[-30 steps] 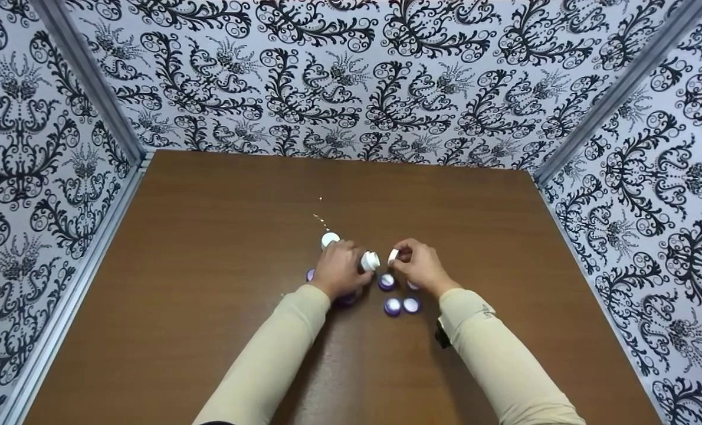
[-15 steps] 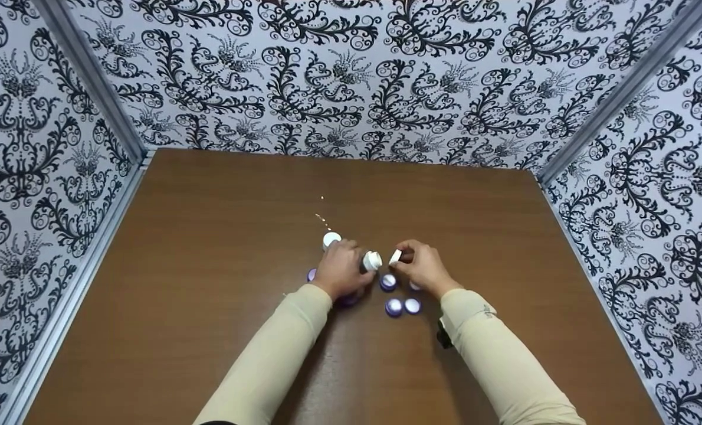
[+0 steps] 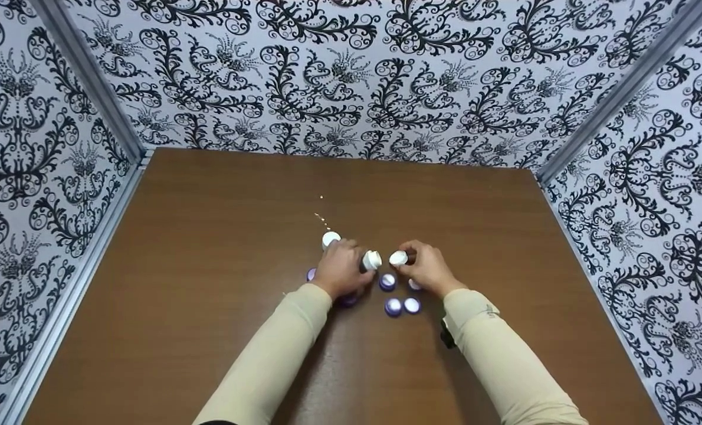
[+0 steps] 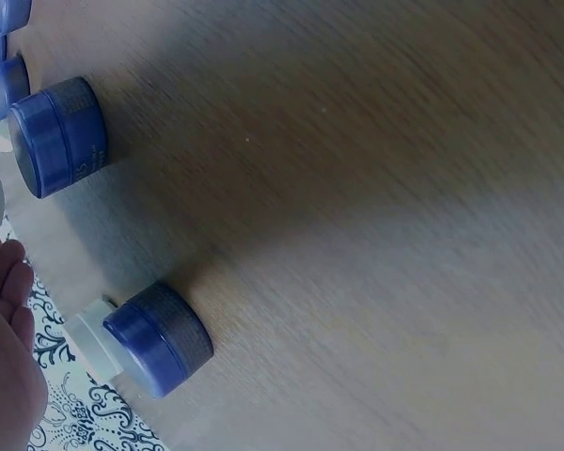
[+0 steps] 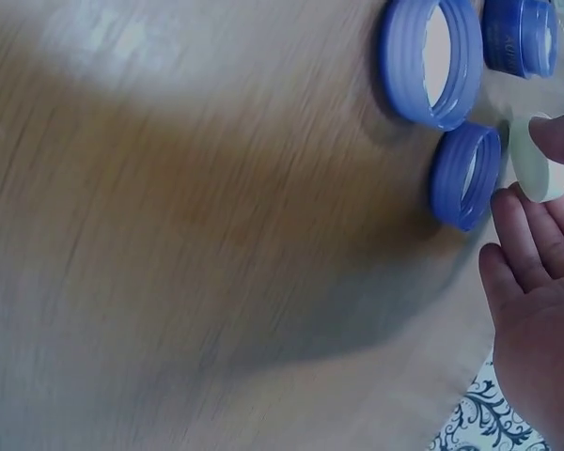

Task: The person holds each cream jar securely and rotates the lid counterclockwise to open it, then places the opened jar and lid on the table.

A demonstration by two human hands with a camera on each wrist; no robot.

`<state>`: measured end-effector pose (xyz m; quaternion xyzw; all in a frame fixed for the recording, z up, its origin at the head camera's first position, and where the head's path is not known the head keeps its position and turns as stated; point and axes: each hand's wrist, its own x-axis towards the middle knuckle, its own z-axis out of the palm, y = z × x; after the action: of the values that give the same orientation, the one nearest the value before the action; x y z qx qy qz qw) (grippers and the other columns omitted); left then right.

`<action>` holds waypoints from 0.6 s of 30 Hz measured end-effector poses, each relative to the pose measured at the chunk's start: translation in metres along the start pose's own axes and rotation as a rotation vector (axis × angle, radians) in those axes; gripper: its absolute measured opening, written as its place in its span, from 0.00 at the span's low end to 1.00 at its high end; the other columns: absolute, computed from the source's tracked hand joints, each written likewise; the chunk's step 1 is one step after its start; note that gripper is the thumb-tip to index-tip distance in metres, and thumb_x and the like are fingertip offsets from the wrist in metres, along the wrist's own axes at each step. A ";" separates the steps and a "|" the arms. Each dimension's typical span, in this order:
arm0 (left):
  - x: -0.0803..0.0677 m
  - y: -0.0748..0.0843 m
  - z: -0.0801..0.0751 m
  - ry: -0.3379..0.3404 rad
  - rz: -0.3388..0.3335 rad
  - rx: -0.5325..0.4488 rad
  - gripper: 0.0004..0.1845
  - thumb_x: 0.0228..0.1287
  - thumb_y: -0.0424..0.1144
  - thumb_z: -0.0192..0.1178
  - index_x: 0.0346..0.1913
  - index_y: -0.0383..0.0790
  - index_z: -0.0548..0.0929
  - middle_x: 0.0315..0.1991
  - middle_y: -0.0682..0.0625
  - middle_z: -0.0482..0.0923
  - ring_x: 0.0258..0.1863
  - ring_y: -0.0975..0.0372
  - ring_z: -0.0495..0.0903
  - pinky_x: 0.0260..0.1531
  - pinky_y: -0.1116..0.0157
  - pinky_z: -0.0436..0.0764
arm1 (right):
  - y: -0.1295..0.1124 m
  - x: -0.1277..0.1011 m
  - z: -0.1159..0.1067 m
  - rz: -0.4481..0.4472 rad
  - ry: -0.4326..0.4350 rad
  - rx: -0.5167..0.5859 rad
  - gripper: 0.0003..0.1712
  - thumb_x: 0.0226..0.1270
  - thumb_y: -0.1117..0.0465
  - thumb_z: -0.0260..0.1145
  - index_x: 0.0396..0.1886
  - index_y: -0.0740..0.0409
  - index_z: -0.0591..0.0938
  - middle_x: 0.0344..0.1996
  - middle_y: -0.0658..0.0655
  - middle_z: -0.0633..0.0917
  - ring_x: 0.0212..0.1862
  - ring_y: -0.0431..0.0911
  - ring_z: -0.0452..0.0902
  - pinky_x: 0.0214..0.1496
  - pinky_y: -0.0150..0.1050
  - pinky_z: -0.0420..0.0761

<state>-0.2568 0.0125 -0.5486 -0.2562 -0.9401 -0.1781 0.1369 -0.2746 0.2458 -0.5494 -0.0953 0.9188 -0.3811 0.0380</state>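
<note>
My left hand (image 3: 340, 268) grips a small white jar (image 3: 372, 260), tilted so that its open, narrower mouth points right. Across a short gap, my right hand (image 3: 429, 268) pinches a round white lid (image 3: 398, 258) between thumb and fingers, also visible as a pale lid (image 5: 534, 162) in the right wrist view. The hollow inner side of the lid faces up and toward the head camera. Below the hands stand an open purple jar (image 3: 387, 281) and another purple jar (image 3: 393, 307). My left palm and fingers hide part of the white jar.
A purple screw lid (image 3: 412, 305) lies beside the nearer jar. In the right wrist view, two purple rings with white liners are a larger lid (image 5: 432, 61) and a smaller lid (image 5: 465, 177). A white round lid (image 3: 331, 239) and white specks (image 3: 324, 219) lie beyond my left hand.
My right fingers have turned the white lid from edge-on to showing its hollow side, with the hand shifting slightly right. The left hand and the white jar stay in place.
</note>
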 end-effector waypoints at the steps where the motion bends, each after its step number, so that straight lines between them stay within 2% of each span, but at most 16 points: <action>1: 0.000 0.000 0.000 -0.005 -0.001 0.001 0.19 0.53 0.54 0.68 0.36 0.41 0.87 0.35 0.49 0.81 0.38 0.52 0.80 0.45 0.54 0.75 | 0.000 0.000 0.000 -0.006 -0.003 -0.027 0.24 0.54 0.67 0.75 0.51 0.66 0.82 0.43 0.59 0.86 0.46 0.50 0.83 0.51 0.45 0.79; 8: 0.003 0.001 0.000 -0.019 -0.010 -0.003 0.19 0.53 0.55 0.68 0.37 0.41 0.87 0.38 0.49 0.82 0.40 0.53 0.80 0.47 0.55 0.75 | 0.000 0.001 -0.001 -0.073 -0.014 -0.208 0.22 0.55 0.63 0.75 0.51 0.62 0.85 0.50 0.61 0.85 0.54 0.55 0.78 0.59 0.50 0.73; 18: 0.008 0.003 0.000 -0.058 -0.015 -0.003 0.20 0.55 0.54 0.69 0.39 0.40 0.87 0.41 0.48 0.83 0.43 0.52 0.79 0.50 0.54 0.74 | 0.001 0.003 0.001 -0.104 -0.015 -0.242 0.21 0.50 0.64 0.76 0.47 0.63 0.86 0.46 0.61 0.85 0.52 0.55 0.79 0.58 0.50 0.74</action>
<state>-0.2616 0.0184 -0.5455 -0.2546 -0.9453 -0.1732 0.1078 -0.2775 0.2455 -0.5505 -0.1497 0.9516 -0.2683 0.0133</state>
